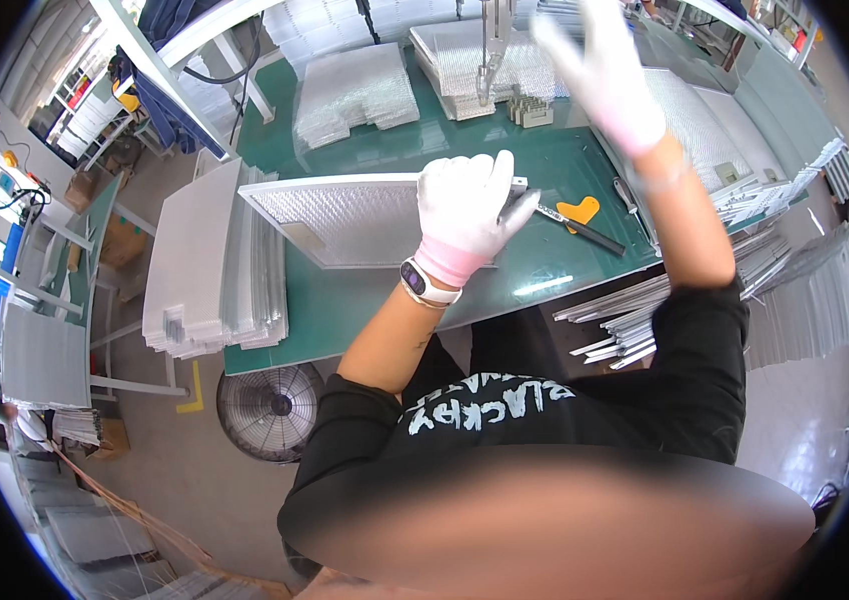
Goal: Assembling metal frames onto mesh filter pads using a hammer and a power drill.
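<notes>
My left hand [463,205], in a white glove with a pink cuff, is closed over the upper edge of a flat panel [355,220]. The panel has a thin white frame and a silvery textured face, and it stands tilted on edge on the green table [395,305]. My gloved right hand [615,85] is raised at the top, apart from the panel. It is blurred, with thumb and fingers stretched out and nothing visible in it. Beside my left hand lie a black-handled tool [600,238] and a yellow-orange flat scraper [578,211].
Stacked panels [200,260] stand at the table's left end. Textured sheets [355,95] lie at the back, near a metal fixture [490,50] and small metal blocks [530,112]. Metal strips [625,320] jut out at right. A floor fan [270,410] sits below the table's edge.
</notes>
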A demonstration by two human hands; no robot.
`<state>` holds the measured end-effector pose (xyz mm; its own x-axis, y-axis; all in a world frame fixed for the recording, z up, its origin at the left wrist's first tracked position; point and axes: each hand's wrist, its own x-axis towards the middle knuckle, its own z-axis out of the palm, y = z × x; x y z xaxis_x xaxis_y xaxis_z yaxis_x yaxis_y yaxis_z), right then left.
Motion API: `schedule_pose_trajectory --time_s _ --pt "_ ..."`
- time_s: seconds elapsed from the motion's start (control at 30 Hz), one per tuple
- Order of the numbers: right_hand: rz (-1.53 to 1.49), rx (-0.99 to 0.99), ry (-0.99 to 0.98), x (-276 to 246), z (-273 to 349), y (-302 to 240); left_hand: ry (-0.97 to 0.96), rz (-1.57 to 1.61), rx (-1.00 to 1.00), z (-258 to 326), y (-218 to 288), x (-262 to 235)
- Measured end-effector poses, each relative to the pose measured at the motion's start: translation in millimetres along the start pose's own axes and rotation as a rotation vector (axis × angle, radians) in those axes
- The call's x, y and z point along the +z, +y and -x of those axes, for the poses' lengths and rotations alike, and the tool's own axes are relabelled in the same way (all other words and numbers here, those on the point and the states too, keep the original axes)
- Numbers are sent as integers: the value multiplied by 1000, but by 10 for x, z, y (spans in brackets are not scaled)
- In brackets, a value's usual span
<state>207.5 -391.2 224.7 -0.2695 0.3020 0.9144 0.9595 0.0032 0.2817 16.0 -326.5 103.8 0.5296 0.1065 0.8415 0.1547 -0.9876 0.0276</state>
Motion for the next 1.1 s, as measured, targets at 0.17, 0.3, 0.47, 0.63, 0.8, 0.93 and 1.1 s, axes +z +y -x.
schedule_pose_trajectory --time_s 0.17,0.3,0.47,0.63,0.8,0.93,1.1 --pt "-340 466 133 286 -1000 187 82 34 7 -107 -29 190" --pt "-438 589 104 333 -1145 214 171 45 -39 -192 -19 248" --pt "-1900 806 55 81 -988 27 144 34 -65 -227 30 233" --pt "-1546 838 75 77 -966 -180 161 75 -43 -172 -55 255" --pt "-1603 891 -20 103 -838 -209 152 105 -26 -174 -37 230" --pt "-1645 953 -41 149 -675 -430 153 191 -67 -141 8 229" --pt "-2003 847 -92 250 -684 -475 236 170 -13 -58 -20 268"
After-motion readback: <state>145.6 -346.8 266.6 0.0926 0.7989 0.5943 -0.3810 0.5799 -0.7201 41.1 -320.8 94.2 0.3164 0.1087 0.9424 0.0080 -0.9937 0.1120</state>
